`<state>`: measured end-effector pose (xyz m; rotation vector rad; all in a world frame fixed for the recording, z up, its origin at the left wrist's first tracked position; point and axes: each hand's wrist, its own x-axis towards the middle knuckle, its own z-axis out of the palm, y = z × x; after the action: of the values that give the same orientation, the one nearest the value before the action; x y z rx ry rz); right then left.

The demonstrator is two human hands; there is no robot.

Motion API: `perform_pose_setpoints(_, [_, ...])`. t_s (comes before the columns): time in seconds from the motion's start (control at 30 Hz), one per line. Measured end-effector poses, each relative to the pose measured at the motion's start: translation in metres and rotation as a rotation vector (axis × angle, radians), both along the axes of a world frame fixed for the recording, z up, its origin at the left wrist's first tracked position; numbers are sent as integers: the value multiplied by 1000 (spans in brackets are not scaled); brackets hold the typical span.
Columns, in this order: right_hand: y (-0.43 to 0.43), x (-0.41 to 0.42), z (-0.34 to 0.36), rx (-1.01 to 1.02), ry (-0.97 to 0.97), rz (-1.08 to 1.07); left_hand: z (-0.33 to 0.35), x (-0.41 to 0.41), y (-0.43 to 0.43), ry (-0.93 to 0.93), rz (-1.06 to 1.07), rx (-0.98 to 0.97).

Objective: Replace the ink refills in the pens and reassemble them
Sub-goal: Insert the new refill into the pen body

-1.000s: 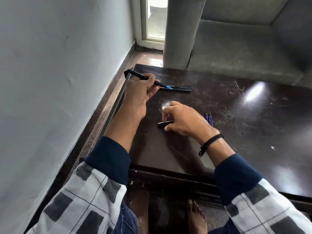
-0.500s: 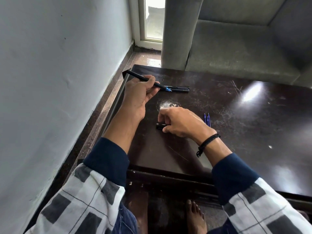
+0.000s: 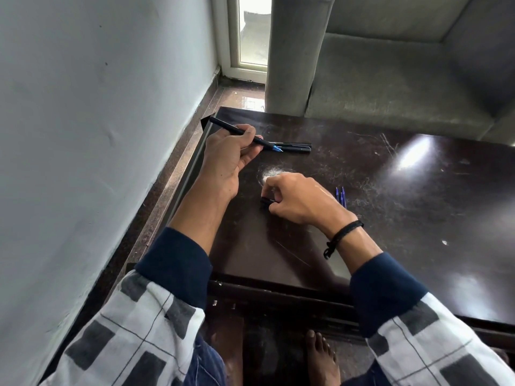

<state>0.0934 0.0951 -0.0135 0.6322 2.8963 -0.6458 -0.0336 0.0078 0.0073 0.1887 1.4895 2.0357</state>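
Observation:
My left hand (image 3: pixel 228 157) grips a black pen (image 3: pixel 231 129) with a blue tip, which points right above the dark table (image 3: pixel 390 204). Just beyond that tip lie two more black pens (image 3: pixel 296 147) side by side on the table. My right hand (image 3: pixel 301 200) rests on the table with its fingers closed around a short black pen cap (image 3: pixel 266 201), whose left end sticks out. Two blue ink refills (image 3: pixel 341 196) lie to the right of my right hand, partly hidden by it.
A grey-white wall (image 3: pixel 97 135) runs along the left. A grey sofa (image 3: pixel 390 73) stands behind the table. A window (image 3: pixel 252 37) is at the far corner. My bare foot (image 3: pixel 320 358) shows below the table's near edge.
My right hand has closed more over the black cap, so less of it shows. My left hand still holds its pen in the same place.

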Motion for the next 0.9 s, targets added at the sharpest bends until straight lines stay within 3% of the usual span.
perform_pose_setpoints(0.13, [8, 1, 4, -51, 113, -186, 0, -2, 0, 1, 7, 1])
perform_pose_setpoints(0.33, [22, 0, 6, -352, 354, -402, 0, -2, 0, 12, 14, -7])
perform_pose_setpoints(0.53, [20, 2, 8, -532, 513, -416, 0, -1, 0, 19, 15, -10])
perform_pose_setpoints(0.9, [22, 0, 10, -597, 539, -433, -1, 2, 3, 15, -31, -19])
